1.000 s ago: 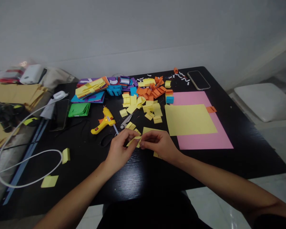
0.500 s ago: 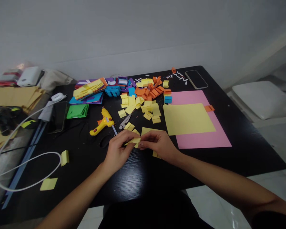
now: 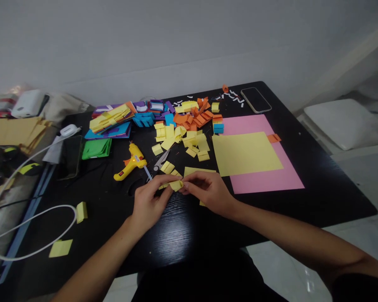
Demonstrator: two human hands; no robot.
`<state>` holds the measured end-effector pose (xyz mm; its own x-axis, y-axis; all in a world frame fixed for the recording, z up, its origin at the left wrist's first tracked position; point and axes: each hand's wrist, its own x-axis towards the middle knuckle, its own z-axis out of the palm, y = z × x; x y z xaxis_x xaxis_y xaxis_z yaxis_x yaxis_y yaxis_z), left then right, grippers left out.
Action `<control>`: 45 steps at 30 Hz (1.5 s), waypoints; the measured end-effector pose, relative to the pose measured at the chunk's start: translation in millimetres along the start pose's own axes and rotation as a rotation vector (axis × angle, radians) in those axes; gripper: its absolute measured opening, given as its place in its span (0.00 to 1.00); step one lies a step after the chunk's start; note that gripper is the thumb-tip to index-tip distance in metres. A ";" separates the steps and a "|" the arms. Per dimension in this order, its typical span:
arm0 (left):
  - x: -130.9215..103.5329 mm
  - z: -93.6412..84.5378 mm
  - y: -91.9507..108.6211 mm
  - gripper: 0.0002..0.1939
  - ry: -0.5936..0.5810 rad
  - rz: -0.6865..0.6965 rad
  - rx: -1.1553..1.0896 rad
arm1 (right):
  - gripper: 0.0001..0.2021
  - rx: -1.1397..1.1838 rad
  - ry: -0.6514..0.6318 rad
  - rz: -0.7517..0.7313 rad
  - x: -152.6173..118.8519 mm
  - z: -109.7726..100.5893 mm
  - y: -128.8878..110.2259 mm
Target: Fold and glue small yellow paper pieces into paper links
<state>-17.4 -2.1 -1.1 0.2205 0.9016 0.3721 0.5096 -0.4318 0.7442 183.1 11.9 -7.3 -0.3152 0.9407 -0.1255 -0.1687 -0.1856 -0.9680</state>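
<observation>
Between my two hands is a small folded piece of yellow paper (image 3: pixel 175 185), low over the black table (image 3: pixel 214 235). My left hand (image 3: pixel 149 200) pinches its left side between thumb and fingers. From the other side, my right hand (image 3: pixel 212 192) grips its right edge with the fingertips. A yellow sheet (image 3: pixel 197 170) lies just behind my right hand, partly covered by it. Grey scissors (image 3: pixel 161 161) lie beyond my left hand, their handles partly hidden. A yellow hot glue gun (image 3: pixel 131 161) rests to their left. Several folded yellow papers (image 3: pixel 195 140) are heaped farther back.
Orange folded papers (image 3: pixel 195 119) and stacks of coloured paper (image 3: pixel 111 119) line the back. At right, a large yellow sheet (image 3: pixel 247 154) overlaps a pink sheet (image 3: pixel 267 184), near a phone (image 3: pixel 256 100). A white cable (image 3: pixel 34 256) loops at left, beside green paper (image 3: pixel 96 148).
The yellow paper between my fingers has turned and now shows a folded flap. Both hands stay nearly in place. The whole view has shifted slightly.
</observation>
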 end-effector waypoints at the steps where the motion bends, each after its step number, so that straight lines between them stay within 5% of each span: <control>1: 0.0 0.1 0.6 0.11 0.001 -0.001 0.003 | 0.10 -0.020 0.011 -0.006 -0.3 0.2 0.3; 11: 2.0 0.4 3.7 0.10 -0.047 0.147 0.022 | 0.08 -0.171 0.021 -0.055 -0.6 1.2 -1.9; 23: 0.2 0.3 6.2 0.13 -0.020 0.270 0.168 | 0.13 -0.022 -0.006 0.001 2.3 0.4 -0.1; 32: 5.9 2.8 9.0 0.07 -0.014 0.039 0.019 | 0.14 0.163 -0.045 0.094 5.9 1.8 -2.9; 38: 3.8 8.1 3.2 0.08 0.018 -0.259 -0.174 | 0.14 0.230 -0.071 0.173 10.1 -2.5 2.0; 45: 4.3 9.7 1.9 0.09 0.070 -0.261 -0.206 | 0.15 0.105 -0.103 0.090 6.6 -3.3 1.3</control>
<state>-7.4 1.2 -3.4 0.0434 0.9816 0.1859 0.3611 -0.1889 0.9132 183.9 18.8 -10.1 -0.4263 0.8860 -0.1823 -0.2302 -0.3011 -0.9254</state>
